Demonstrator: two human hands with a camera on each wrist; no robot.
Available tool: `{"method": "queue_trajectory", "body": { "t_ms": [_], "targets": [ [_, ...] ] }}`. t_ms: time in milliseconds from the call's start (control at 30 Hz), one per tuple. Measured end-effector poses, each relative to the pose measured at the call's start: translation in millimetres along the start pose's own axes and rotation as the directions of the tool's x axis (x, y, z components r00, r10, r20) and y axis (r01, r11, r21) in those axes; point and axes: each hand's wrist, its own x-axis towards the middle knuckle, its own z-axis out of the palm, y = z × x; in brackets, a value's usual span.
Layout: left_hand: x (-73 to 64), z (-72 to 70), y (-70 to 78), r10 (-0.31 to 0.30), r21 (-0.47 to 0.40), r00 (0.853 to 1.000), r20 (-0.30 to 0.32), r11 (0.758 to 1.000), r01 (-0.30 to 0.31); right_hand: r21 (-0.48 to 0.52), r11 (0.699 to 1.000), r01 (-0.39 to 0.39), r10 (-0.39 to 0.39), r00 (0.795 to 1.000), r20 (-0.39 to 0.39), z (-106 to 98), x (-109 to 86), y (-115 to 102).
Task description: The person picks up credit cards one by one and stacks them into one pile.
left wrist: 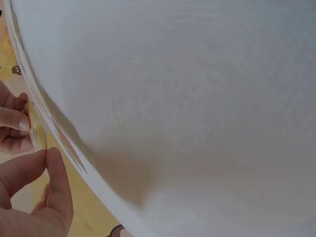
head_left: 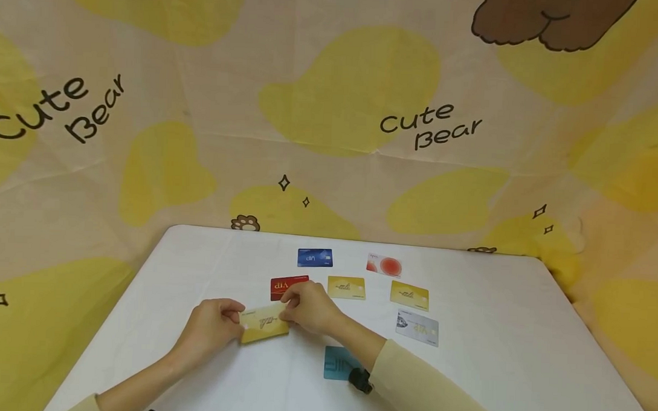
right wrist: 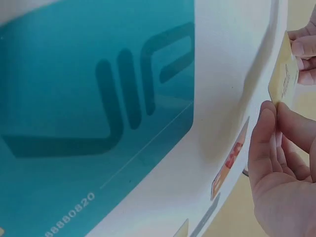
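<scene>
A gold card (head_left: 264, 325) with dark script is held tilted above the white tabletop between both hands. My left hand (head_left: 209, 327) pinches its left end between thumb and fingers. At the opposite end, my right hand (head_left: 311, 308) pinches the upper right edge. Both pinches also show in the left wrist view, where the left hand (left wrist: 42, 192) is lower. The right wrist view shows the right hand (right wrist: 281, 173) gripping the card (right wrist: 284, 74) edge. Just behind the held card lies a red VIP card (head_left: 280, 288), partly covered by the right hand.
Flat on the table (head_left: 196, 267) lie a blue card (head_left: 315, 257), a white card with red circles (head_left: 384, 265), gold cards (head_left: 346, 288) (head_left: 410, 295) and a silver card (head_left: 417, 328). A teal card (head_left: 337, 364) lies partly under the right forearm. A printed cloth (head_left: 338, 91) hangs behind.
</scene>
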Motion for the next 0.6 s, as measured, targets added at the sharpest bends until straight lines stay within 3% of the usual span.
{"method": "queue_trajectory", "body": {
  "t_ms": [600],
  "targets": [
    [-3.8,-1.2,13.7,0.016,-0.165,1.0,0.022,0.986,-0.012,0.096,0.995,0.005,-0.001,0.999,-0.034,-18.1,-18.9,1.7]
  ]
}}
